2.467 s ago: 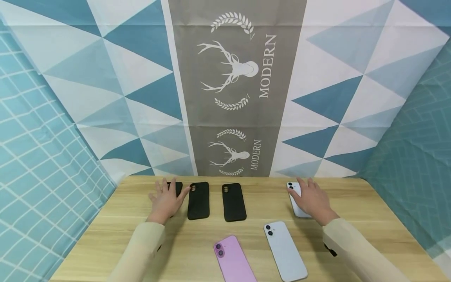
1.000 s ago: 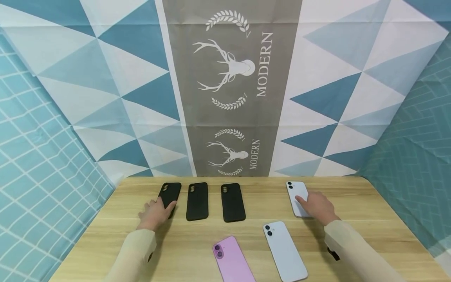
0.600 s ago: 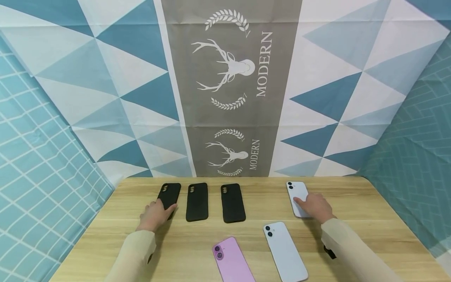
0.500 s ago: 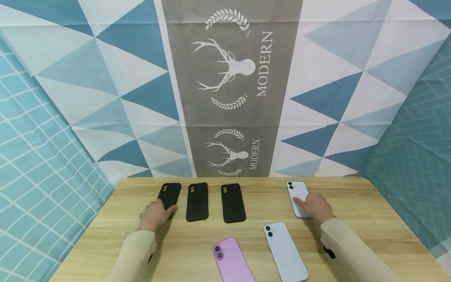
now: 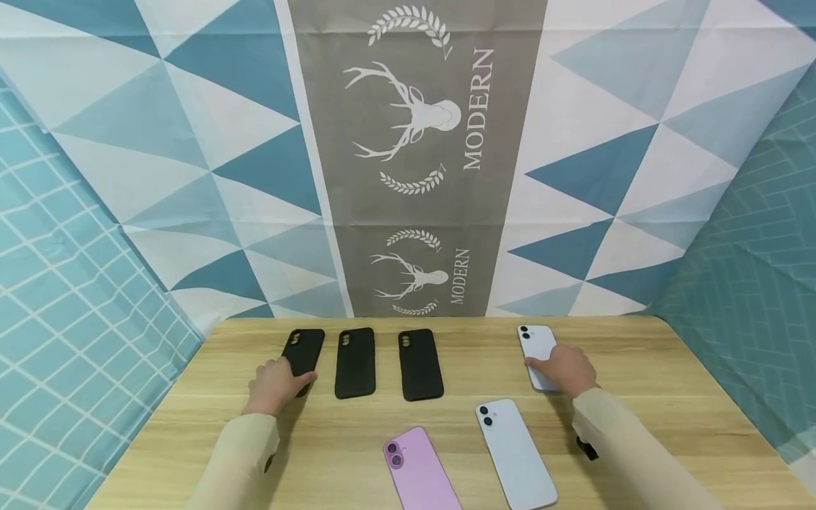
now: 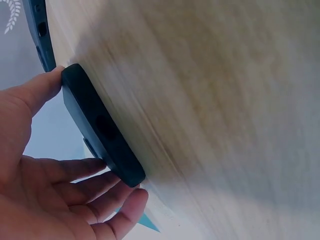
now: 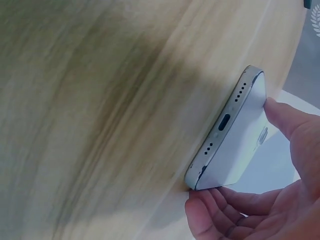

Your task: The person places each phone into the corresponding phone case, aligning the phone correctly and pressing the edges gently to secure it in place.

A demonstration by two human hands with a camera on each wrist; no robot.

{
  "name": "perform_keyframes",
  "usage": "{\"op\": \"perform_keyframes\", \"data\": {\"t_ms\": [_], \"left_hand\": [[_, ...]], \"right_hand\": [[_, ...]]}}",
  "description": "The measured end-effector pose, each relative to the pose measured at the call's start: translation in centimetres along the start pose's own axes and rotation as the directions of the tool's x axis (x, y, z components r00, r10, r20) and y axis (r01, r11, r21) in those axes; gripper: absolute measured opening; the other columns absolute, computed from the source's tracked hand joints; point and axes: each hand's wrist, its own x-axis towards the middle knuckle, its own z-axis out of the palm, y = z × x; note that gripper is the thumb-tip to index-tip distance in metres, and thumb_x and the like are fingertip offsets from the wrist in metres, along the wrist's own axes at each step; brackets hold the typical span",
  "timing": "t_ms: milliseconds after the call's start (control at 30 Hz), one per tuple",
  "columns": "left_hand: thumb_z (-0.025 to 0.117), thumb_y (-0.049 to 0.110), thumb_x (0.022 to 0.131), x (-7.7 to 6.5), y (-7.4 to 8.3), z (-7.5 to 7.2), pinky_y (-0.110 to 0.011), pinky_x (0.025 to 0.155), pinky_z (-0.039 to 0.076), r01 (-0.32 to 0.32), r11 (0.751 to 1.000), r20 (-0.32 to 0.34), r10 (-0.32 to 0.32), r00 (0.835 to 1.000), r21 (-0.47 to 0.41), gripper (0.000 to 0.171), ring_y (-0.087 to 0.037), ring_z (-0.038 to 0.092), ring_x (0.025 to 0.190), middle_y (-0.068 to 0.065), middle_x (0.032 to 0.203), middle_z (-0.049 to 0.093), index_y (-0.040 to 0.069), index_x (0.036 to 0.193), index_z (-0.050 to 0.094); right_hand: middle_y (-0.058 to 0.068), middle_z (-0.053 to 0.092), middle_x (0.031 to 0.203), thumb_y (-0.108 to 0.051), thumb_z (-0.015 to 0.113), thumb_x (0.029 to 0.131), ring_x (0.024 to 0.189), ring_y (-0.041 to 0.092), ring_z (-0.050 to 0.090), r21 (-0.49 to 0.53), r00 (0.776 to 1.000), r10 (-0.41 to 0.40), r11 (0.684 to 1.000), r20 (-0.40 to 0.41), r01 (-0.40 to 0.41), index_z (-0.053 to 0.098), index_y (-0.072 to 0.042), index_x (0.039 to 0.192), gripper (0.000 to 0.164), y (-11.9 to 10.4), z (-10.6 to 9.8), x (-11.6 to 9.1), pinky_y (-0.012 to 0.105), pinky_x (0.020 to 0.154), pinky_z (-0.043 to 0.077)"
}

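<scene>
My left hand point(image 5: 273, 386) grips the near end of the leftmost black phone case point(image 5: 304, 350), which lies at the far left of the table. In the left wrist view, the thumb is at one long edge of that case point(image 6: 102, 125) and the fingers are at the other. At the far right, my right hand point(image 5: 567, 368) holds a small white phone point(image 5: 537, 347) across its lower half. The right wrist view shows the phone's port end, with the thumb on one side edge of the phone point(image 7: 232, 145) and curled fingers at the opposite edge.
Two more black phone cases point(image 5: 355, 363) point(image 5: 421, 365) lie to the right of the gripped one. Nearer, a pink phone point(image 5: 421, 471) and a larger white phone point(image 5: 516, 453) lie back up on the wooden table point(image 5: 344, 453). A patterned cloth point(image 5: 408, 198) hangs behind.
Both hands have drawn back from over the upper parts of the black case and small white phone to their near ends, now holding their sides. The other things stay put.
</scene>
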Motion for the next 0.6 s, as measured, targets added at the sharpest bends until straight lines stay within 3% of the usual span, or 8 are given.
{"op": "perform_keyframes", "data": {"t_ms": [267, 600], "left_hand": [[0.061, 0.048, 0.075, 0.06, -0.19, -0.39, -0.054, 0.066, 0.045, -0.020, 0.999, -0.028, 0.018, 0.999, -0.039, 0.071, -0.047, 0.049, 0.087, -0.035, 0.100, 0.052, -0.016, 0.105, 0.051], [0.063, 0.053, 0.072, 0.24, -0.49, -0.25, -0.054, 0.068, 0.042, -0.017, 0.997, -0.024, 0.015, 1.000, -0.081, 0.081, -0.051, 0.046, 0.091, -0.035, 0.104, 0.051, -0.015, 0.113, 0.045]], "right_hand": [[0.007, 0.048, 0.060, -0.049, 0.060, 0.075, 0.057, 0.017, 0.045, 0.008, 0.999, 0.029, 1.000, 0.012, -0.030, 0.058, 0.000, 0.072, 0.049, -0.08, -0.01, 0.27, 0.023, 0.044, 0.031], [0.004, 0.041, 0.058, -0.051, 0.063, 0.073, 0.055, 0.016, 0.041, 0.053, 1.000, 0.025, 0.998, -0.012, -0.024, 0.057, 0.000, 0.072, 0.051, 0.29, -0.12, 0.54, 0.023, 0.043, 0.027]]}}
